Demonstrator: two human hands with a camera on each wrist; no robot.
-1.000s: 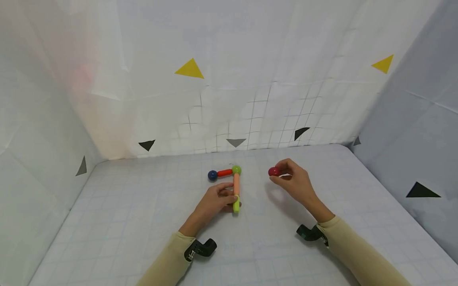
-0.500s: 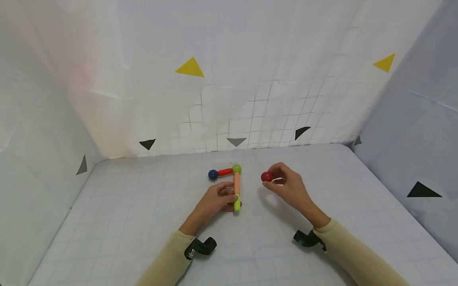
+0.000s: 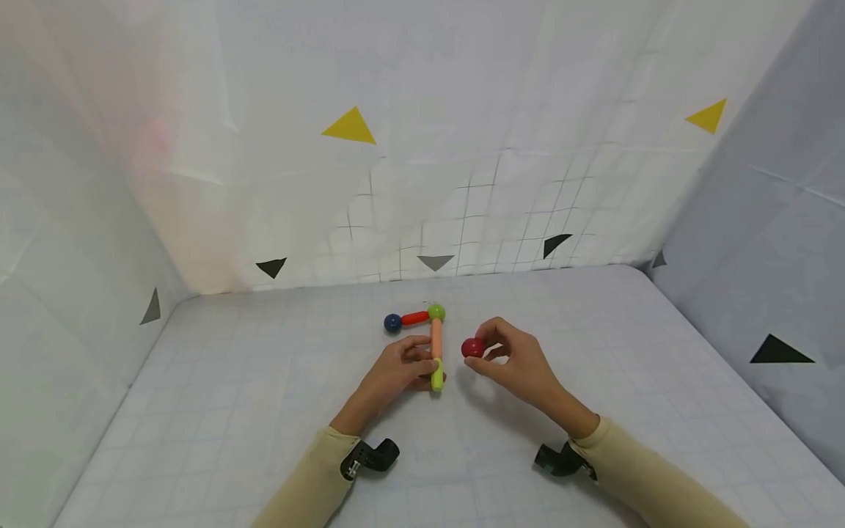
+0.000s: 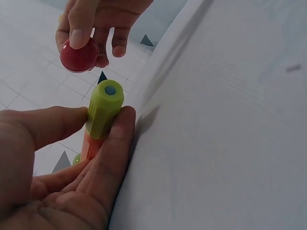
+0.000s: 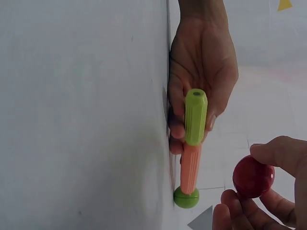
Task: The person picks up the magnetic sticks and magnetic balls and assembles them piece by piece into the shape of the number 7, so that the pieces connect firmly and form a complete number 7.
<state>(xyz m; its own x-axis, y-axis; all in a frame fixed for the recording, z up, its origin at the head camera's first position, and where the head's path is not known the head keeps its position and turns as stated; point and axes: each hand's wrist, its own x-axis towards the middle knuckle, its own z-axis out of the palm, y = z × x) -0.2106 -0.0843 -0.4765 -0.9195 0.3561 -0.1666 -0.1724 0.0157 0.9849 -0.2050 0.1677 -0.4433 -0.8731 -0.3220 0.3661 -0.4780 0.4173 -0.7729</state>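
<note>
My left hand (image 3: 394,369) pinches a ribbed yellow-green rod (image 4: 105,110) between thumb and fingers, low over the table. End to end with it runs an orange rod (image 5: 190,167), whose far end meets a green ball (image 3: 436,312). From that ball a short red rod (image 3: 415,318) leads left to a dark blue ball (image 3: 392,323). A grey-blue disc shows in the near end of the yellow-green rod in the left wrist view. To the right, my right hand (image 3: 518,363) holds a shiny red ball (image 3: 472,347) by thumb and fingertips, apart from the rods.
A white table (image 3: 264,411) with faint grid lines lies under everything. White sheets with yellow and black triangles stand behind and at both sides. Each sleeve carries a dark wrist camera (image 3: 372,456).
My right hand has brought the red ball left and nearer to me, closer to the yellow-green rod. My left hand and the joined pieces have stayed in place.
</note>
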